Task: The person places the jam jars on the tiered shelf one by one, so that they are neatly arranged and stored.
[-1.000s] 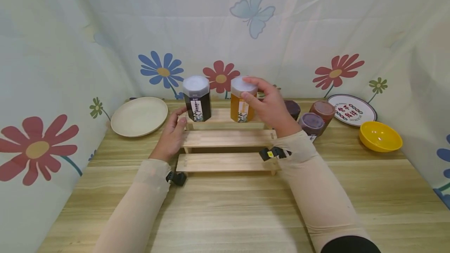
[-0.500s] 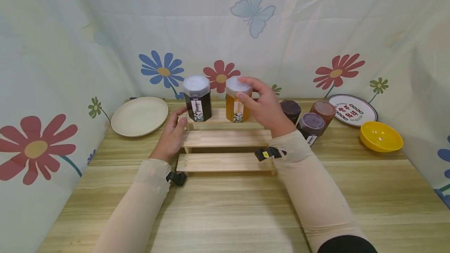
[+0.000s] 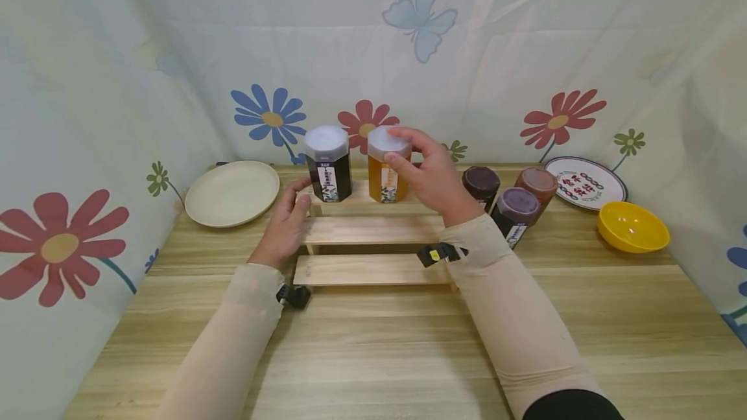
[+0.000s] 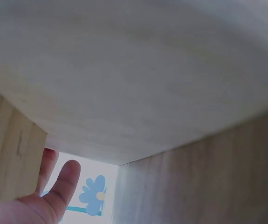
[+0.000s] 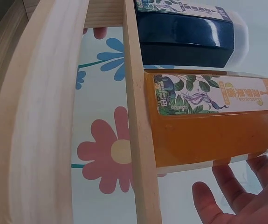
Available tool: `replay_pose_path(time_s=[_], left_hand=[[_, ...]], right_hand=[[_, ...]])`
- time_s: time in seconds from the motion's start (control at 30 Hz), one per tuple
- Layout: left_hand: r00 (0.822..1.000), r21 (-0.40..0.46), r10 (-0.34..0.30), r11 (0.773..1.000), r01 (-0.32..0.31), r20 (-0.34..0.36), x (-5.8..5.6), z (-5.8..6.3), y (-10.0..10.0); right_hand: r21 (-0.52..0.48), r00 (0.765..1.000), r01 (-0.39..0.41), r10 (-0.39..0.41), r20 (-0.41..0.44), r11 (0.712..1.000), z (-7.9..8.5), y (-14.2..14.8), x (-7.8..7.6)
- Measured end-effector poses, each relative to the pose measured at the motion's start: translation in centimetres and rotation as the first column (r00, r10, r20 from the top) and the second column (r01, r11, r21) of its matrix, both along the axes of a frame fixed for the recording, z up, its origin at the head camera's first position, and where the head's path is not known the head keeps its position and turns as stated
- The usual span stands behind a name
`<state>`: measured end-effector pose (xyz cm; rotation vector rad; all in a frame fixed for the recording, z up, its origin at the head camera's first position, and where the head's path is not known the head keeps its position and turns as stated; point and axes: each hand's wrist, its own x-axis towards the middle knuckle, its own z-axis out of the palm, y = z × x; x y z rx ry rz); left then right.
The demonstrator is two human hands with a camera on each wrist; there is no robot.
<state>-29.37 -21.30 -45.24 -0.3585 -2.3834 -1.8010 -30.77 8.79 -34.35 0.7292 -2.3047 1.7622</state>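
A three-step wooden display rack [image 3: 373, 231] stands mid-table. My left hand [image 3: 284, 222] holds its left end by the top step; the left wrist view shows a thumb [image 4: 67, 182] beyond a wooden panel [image 4: 15, 149]. Fingertips [image 5: 100, 32] also appear below the top step in the right wrist view. On that step stands a dark six-sided jar [image 3: 329, 177] with a frosted lid. To its right, my right hand [image 3: 432, 174] grips an amber jar [image 3: 380, 180] around its lid, upright, its base at the step [image 5: 143, 140]. A small gap separates the jars.
Right of the rack stand two dark jars [image 3: 481, 181] [image 3: 516, 207] and a reddish jar [image 3: 539, 185]. Beyond them are a yellow bowl [image 3: 633, 227] and a patterned plate [image 3: 583, 183]. A cream plate [image 3: 232, 193] lies at left. A flowered curtain [image 3: 484, 70] hangs behind.
My right hand has moved the amber jar leftward along the top step, narrowing the gap to the dark jar. The left hand and dark jar have stayed put.
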Motion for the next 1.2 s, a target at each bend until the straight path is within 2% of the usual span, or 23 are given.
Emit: replay_pose_path(time_s=[0.27,0.47,1.2], left_hand=[[1.000,-0.004,-0.006,1.000,0.006,-0.021,-0.17,-0.12,-0.09],[1.000,0.009,-0.016,1.000,0.017,-0.017,-0.20,-0.16,-0.13],[1.000,0.003,-0.019,1.000,0.019,-0.016,-0.37,-0.18,-0.14]], right_hand=[[-0.012,1.000,-0.001,0.001,-0.001,1.000,-0.03,-0.16,-0.22],[-0.010,1.000,-0.017,0.017,0.012,1.000,0.06,-0.16,-0.42],[-0.038,1.000,-0.001,0.001,-0.009,0.999,-0.33,-0.43,-0.57]])
